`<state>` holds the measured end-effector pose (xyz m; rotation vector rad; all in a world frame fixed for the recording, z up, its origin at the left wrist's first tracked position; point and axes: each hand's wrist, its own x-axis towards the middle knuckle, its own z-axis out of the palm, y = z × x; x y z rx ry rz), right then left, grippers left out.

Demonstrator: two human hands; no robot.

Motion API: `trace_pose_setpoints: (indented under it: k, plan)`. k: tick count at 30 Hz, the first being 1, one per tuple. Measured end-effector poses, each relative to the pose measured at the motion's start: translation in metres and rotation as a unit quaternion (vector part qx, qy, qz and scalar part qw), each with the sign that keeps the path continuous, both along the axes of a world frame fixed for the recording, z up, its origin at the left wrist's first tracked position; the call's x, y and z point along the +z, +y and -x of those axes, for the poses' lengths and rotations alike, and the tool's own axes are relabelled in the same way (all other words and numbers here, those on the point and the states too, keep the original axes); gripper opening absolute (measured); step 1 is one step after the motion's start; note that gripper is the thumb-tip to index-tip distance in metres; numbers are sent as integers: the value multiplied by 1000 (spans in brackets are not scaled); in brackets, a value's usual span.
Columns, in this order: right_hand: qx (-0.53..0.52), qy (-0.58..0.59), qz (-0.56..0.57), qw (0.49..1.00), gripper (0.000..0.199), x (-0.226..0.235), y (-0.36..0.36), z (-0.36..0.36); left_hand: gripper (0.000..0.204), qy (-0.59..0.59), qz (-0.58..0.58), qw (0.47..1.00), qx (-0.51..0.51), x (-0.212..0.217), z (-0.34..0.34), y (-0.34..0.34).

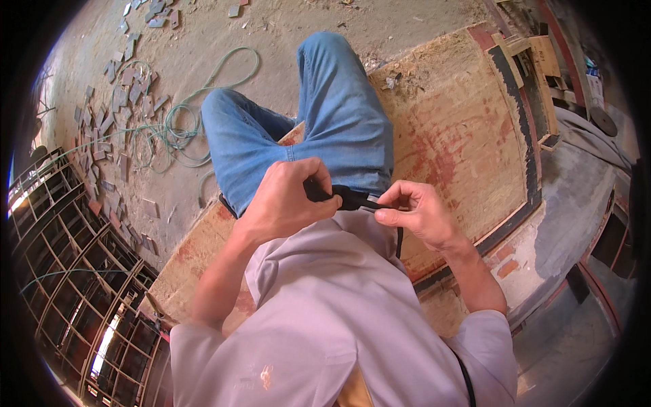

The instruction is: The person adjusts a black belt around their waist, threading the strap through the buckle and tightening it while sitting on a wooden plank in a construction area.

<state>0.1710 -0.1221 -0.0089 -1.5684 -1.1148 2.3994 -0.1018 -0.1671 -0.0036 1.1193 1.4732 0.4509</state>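
Observation:
A black strap-like piece (349, 198) stretches between my hands in front of my waist, over the top of my blue jeans (339, 149). My left hand (288, 197) pinches its left part between thumb and curled fingers, with a dark bunched portion showing inside the grip. The right hand (417, 214) holds the thinner right end between thumb and forefinger. Whether the piece belongs to a belt or a pouch cannot be made out. Below my hands hangs the light shirt (325, 271) I wear.
I sit on a stained wooden board (468, 129) with a dark edge. A green hose or cord (180, 129) lies coiled on the dusty floor at left, among scattered tile pieces (122, 98). A metal grid (74, 271) stands at lower left; wooden scraps (536, 61) are at upper right.

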Motion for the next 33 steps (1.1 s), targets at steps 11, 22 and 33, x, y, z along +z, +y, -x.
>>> trace_pose_setpoints:
  k: [11, 22, 33]
  plan:
    - [59, -47, -64, 995, 27, 8, 4, -2, 25, 30, 5, 1000, 1, -12, -1, 2]
    - [64, 4, 66, 996, 21, -17, 2, -33, 25, 42, -7, 999, -9, -8, 3, 0]
    - [-117, 149, 72, 979, 30, -12, -12, -11, 24, 20, -67, 998, -8, -2, 6, 8]
